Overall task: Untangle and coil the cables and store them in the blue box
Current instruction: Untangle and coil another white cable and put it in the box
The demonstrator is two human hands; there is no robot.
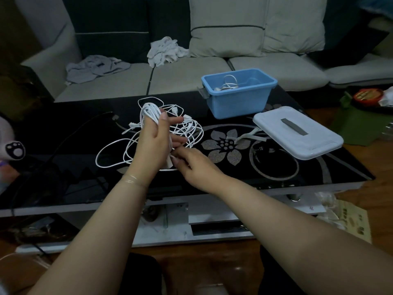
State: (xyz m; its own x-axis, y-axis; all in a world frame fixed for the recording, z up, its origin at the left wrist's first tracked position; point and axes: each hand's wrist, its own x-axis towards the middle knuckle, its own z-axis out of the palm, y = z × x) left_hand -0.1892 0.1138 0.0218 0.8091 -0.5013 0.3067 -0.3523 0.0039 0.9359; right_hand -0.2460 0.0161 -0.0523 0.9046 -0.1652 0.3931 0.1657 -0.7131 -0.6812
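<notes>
The task is partly done, by my judgement. One white cable (228, 84) already lies coiled inside the blue box (238, 96), which stands open on the counter (297, 167), well beyond the right hand and to its right; the white lid (297, 133) lies off, just right of the box. The left hand (153, 143) is raised upright over the counter with a coil (150, 111) of white cable looped over its fingers (174, 119), the thumb pressing the loops in place; the remaining fingers are fairly straight. The right hand (195, 165) sits just below and right of the left, its fingers pinched on the cable near the left palm, apparently on a plug end, though the detail is too small to confirm. Behind and below the left hand a loose tangle (153, 141) of white cable remains spread on the counter, with several connectors visible. A dark cable (85, 124) trails off to the left of the hands. Outstanding: finishing the coil in hand, sorting the tangle, and boxing each.
</notes>
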